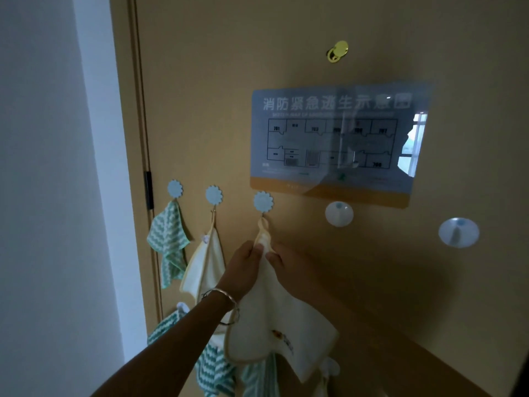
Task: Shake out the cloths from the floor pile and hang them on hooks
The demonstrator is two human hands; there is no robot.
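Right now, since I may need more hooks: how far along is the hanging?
Done: the green striped cloth and first cream cloth hang. In hand: left hand and right hand pinch a second cream cloth at the third flower hook. Left: the near round hook and far round hook are bare; floor pile out of view.

Single head cam, close up, faces fwd at door [229, 53] w/ hooks [263, 202].

Near the left edge of your door [286, 38], three hooks [213, 194] each carry a cloth [167, 239]; a sign [335, 138] hangs above right.
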